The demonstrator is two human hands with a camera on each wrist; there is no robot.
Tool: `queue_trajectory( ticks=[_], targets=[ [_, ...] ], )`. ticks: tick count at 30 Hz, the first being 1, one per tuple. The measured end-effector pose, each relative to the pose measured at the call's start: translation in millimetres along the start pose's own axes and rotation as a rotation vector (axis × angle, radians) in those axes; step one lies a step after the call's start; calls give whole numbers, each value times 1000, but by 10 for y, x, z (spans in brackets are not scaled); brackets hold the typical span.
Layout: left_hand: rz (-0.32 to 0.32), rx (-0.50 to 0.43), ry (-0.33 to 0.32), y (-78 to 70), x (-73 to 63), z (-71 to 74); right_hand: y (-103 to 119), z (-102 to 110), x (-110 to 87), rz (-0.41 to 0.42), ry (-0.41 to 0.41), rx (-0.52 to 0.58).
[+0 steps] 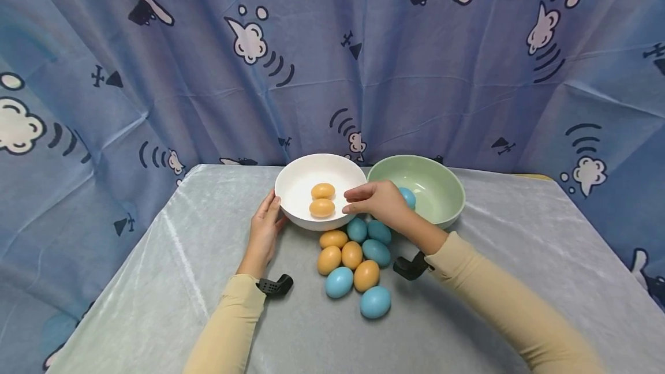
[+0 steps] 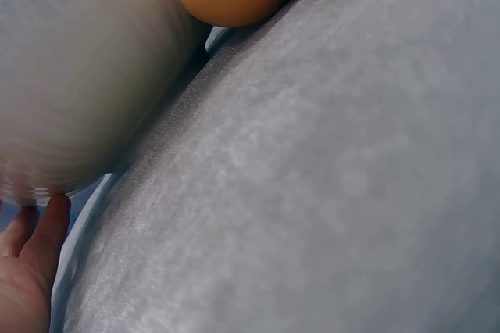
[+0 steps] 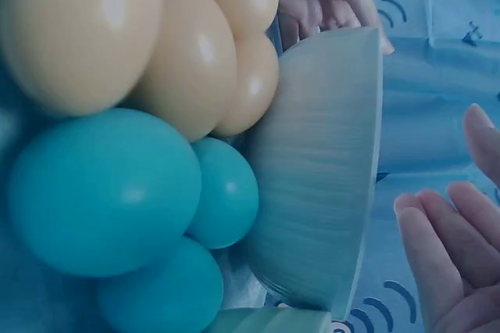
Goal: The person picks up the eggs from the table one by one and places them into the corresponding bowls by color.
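Note:
My left hand (image 1: pixel 264 234) holds the white bowl (image 1: pixel 293 180) by its left side, fingers against the outer wall and under it. Two orange eggs (image 1: pixel 322 208) lie inside that bowl. Over the bowl's right rim hovers my right hand (image 1: pixel 381 204), its thumb and fingers apart with nothing between them; the right wrist view shows the gap too. Behind this hand stands the green bowl (image 1: pixel 441 192), touching or nearly touching the white one, with a blue egg (image 1: pixel 407 197) partly hidden in it.
In front of the bowls, several orange eggs (image 1: pixel 352 255) and several blue eggs (image 1: pixel 375 302) lie in a loose cluster on the grey cloth-covered table (image 1: pixel 208 247). A blue patterned curtain (image 1: pixel 312 74) hangs right behind the table's back edge.

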State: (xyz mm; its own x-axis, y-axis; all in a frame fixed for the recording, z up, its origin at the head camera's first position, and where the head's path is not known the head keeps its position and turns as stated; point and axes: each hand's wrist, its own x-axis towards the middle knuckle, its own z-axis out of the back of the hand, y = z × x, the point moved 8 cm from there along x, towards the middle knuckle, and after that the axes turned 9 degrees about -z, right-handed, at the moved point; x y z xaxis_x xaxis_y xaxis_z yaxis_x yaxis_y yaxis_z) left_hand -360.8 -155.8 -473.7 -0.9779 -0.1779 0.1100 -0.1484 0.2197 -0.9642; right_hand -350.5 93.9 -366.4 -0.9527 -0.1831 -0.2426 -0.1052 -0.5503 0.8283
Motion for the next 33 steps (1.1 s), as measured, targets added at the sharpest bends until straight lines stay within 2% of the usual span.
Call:
queue_trajectory(
  ticks=[4,9,13,17,26,33],
  targets=[
    [1,-3,-5,-11,-1,2,-44,91,-168,16,5,21],
    [18,2,-14,-6,-10,8,-157,152,-298,-2,21,25],
    [6,-8,-4,-17,-8,3,-239,177,-403,7,31,20],
    [-3,-16,-6,-26,6,11,-307,181,-508,29,51,34],
    [-14,-12,-1,-32,21,-18,-530,192,-693,4,85,97],
    [-6,1,-9,-17,4,-16,-715,136,-782,24,150,138]
  ],
)
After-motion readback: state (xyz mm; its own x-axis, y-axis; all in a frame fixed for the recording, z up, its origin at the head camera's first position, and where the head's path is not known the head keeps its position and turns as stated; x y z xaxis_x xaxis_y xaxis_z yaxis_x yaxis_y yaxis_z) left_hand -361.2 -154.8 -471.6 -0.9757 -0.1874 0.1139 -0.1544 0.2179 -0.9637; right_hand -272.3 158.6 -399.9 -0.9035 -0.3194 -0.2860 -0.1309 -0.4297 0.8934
